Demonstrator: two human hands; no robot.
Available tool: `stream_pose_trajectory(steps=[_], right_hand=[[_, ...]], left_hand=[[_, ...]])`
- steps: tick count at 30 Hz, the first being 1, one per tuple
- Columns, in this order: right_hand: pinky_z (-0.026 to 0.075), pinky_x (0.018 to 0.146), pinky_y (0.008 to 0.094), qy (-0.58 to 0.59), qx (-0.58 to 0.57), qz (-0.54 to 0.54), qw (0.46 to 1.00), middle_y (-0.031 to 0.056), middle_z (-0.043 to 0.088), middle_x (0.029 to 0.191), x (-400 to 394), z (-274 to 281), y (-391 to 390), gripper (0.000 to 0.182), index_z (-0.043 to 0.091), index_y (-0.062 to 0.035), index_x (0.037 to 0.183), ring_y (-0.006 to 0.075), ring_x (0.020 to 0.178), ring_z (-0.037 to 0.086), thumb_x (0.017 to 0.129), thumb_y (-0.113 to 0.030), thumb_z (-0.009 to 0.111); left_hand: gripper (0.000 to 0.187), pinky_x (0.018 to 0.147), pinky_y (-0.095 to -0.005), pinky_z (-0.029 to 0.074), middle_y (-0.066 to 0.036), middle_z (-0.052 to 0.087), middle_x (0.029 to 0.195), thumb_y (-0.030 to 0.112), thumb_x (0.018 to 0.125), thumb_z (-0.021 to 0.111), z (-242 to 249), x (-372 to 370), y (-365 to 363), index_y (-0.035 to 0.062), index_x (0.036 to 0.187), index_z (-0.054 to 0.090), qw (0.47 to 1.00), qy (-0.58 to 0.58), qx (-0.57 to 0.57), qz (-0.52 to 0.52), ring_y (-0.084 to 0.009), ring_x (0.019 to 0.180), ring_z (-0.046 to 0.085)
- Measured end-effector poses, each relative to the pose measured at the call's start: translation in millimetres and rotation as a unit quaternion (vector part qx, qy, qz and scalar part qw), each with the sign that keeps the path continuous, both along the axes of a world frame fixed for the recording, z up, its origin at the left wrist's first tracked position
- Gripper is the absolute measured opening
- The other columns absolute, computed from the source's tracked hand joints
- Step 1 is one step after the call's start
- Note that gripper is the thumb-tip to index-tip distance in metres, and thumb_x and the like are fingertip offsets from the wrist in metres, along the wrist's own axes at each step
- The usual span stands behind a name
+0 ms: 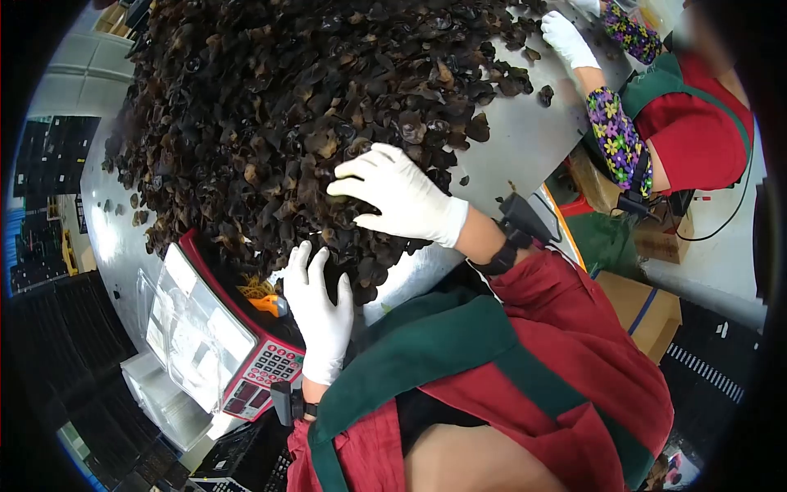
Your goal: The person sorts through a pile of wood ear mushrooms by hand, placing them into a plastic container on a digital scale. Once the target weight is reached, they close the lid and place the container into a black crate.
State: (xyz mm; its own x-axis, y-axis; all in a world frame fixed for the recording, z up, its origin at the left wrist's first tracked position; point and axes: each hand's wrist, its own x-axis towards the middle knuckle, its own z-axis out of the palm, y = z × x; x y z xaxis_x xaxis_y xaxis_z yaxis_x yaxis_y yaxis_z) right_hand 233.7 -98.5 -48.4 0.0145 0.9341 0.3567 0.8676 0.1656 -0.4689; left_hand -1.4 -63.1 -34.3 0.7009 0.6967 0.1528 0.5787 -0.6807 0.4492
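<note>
A big heap of dark brown, dried wood ear mushrooms (287, 98) covers much of the metal table (525, 135). My right hand (406, 197), in a white glove, rests on the near side of the heap with its fingers apart and slightly bent; no piece shows in its grip. Lower and to the left, my gloved left hand (318, 307) is open at the heap's near edge, its fingers spread toward the mushrooms. Beside that hand stands a red weighing scale (275, 361) with a keypad and a clear plastic-covered pan (197, 320).
An orange-handled tool (266, 305) and yellow rubber bands (256, 287) lie by the scale. At the upper right a co-worker's gloved hand (567, 39) is at the table. Cardboard boxes (635, 312) stand at right; clear plastic containers (168, 402) and stacked black crates (70, 353) are at left.
</note>
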Motion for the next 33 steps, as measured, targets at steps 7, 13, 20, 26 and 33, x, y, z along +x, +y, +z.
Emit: stream_pose_trajectory(steps=[7, 13, 20, 26, 33], right_hand=[[0.045, 0.089, 0.0369, 0.108, 0.013, -0.037, 0.993, 0.0014, 0.066, 0.09, 19.8, -15.6, -19.0, 0.008, 0.066, -0.0107, 0.085, 0.0236, 0.091, 0.063, 0.081, -0.015, 0.072], [0.045, 0.086, 0.0379, 0.13, 0.033, -0.041, 0.99, 0.0013, 0.065, 0.087, 19.3, -7.1, -23.9, 0.01, 0.064, -0.0112, 0.081, 0.0243, 0.086, 0.061, 0.08, -0.015, 0.072], [0.045, 0.088, 0.0384, 0.111, 0.021, -0.032, 0.993, 0.0015, 0.066, 0.091, 19.5, -5.8, -30.5, 0.01, 0.063, -0.0109, 0.079, 0.0248, 0.09, 0.061, 0.08, -0.016, 0.072], [0.045, 0.095, 0.0371, 0.159, -0.014, -0.034, 0.987, 0.0021, 0.069, 0.097, 22.5, -5.1, -28.9, 0.005, 0.068, -0.0102, 0.083, 0.0222, 0.099, 0.064, 0.08, -0.01, 0.072], [0.046, 0.087, 0.0386, 0.156, 0.025, -0.03, 0.987, 0.0012, 0.068, 0.093, 21.7, -8.1, -25.2, 0.007, 0.066, -0.0111, 0.086, 0.0243, 0.092, 0.062, 0.082, -0.013, 0.071]], left_hand=[[0.037, 0.11, -0.0434, 0.038, -0.015, 0.055, 0.135, 0.002, 0.083, 0.069, 9.4, 3.5, 16.5, 0.0044, 0.119, 0.063, 0.998, -0.053, 0.005, 0.031, -0.0347, 0.129, 0.05], [0.041, 0.096, -0.0405, 0.043, -0.01, 0.064, 0.119, 0.01, 0.078, 0.078, 18.0, 44.9, 33.9, 0.0092, 0.117, 0.065, 0.991, -0.111, 0.058, -0.054, -0.0296, 0.111, 0.058], [0.026, 0.092, -0.0384, 0.044, -0.008, 0.067, 0.105, 0.006, 0.077, 0.075, -4.9, 58.5, 39.5, 0.0073, 0.101, 0.066, 0.993, -0.094, 0.053, -0.053, -0.0269, 0.102, 0.062], [0.016, 0.09, -0.0257, 0.048, -0.002, 0.069, 0.105, 0.003, 0.096, 0.064, -2.5, 33.1, 43.2, 0.0022, 0.112, 0.064, 0.855, -0.336, -0.382, 0.104, -0.0092, 0.096, 0.062], [0.034, 0.096, -0.032, 0.046, -0.003, 0.065, 0.119, 0.016, 0.095, 0.067, 5.4, 20.2, 42.0, 0.0068, 0.127, 0.058, 0.715, -0.433, -0.542, 0.083, -0.0131, 0.108, 0.061]])
